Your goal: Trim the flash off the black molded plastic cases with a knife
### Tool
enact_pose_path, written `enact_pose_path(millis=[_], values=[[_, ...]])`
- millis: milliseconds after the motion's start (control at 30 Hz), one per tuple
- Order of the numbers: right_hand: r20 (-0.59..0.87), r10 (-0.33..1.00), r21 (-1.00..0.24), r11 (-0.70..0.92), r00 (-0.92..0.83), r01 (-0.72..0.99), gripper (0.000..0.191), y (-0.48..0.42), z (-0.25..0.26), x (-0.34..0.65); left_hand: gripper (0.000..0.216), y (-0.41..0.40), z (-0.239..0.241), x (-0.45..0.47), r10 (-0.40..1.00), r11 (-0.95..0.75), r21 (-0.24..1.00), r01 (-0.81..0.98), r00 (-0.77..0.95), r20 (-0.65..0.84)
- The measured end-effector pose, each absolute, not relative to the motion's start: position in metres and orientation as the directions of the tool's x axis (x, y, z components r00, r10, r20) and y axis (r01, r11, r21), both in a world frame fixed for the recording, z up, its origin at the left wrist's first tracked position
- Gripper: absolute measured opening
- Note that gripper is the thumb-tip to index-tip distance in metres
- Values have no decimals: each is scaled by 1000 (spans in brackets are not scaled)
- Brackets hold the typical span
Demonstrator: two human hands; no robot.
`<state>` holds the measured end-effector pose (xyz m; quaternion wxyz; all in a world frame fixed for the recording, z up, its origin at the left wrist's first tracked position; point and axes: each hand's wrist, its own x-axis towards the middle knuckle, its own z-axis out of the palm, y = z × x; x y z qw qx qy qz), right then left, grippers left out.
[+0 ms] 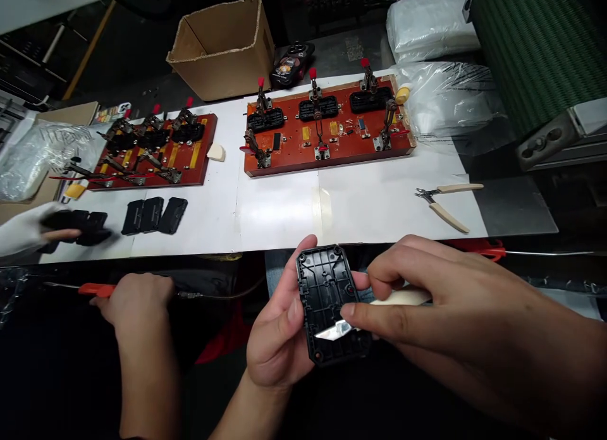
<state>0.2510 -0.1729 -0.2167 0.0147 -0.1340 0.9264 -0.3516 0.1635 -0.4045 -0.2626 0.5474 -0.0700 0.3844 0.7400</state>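
My left hand (pixel 279 339) holds a black plastic housing half (pixel 322 285) from below and the left side, thumb on its edge. The ribbed inner side faces up, with small posts at its corners. In my right hand (pixel 422 313) is a trimming knife (pixel 336 330) with a cream handle, gripped between thumb and fingers. Its short metal blade lies over the lower part of the housing; I cannot tell whether the edge touches the plastic. Beyond my right hand, diagonal cutters (pixel 448 203) with cream handles rest on the white-covered bench (pixel 279 212), jaws apart.
Two red-brown clamp fixtures (pixel 284 155) (pixel 202 152) hold black parts. Three black housings (pixel 152 215) lie at left, near a co-worker's gloved hand (pixel 23 231) and bare hand (pixel 140 298) with an orange-handled tool (pixel 97 289). Behind stand a cardboard box (pixel 222 67) and plastic-wrapped packs (pixel 446 105).
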Motion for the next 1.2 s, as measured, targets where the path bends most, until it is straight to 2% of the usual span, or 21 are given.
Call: enact_pose_path(millis=[100,400,667,800,933,1067,1200], values=[[62,-281,-654,713,-958,-252,46,-172,-222,253,95,-406,-264,163,759,-102,502,-859,-394,-518],[69,-309,-685,676,-949,-270,28,-171,-225,250,89,-404,-263,165,756,-118,496,-861,-401,-517],[95,-312,-670,683,-945,-293,30,-172,-223,248,85,-404,-264,166,768,-105,467,-878,-370,-523],[114,-327,-655,686,-938,-318,39,-170,-224,246,79,-404,-267,169,818,-124,436,-891,-340,-464],[104,-377,-627,693,-920,-355,45,-164,-222,244,80,-402,-268,171,813,-113,438,-892,-336,-476],[112,-418,-654,652,-902,-383,38,-161,-222,245,70,-402,-269,174,853,-88,416,-905,-284,-438],[203,-306,-642,676,-930,-363,37,-162,-229,245,81,-403,-274,176,898,-80,402,-912,-241,-368]])
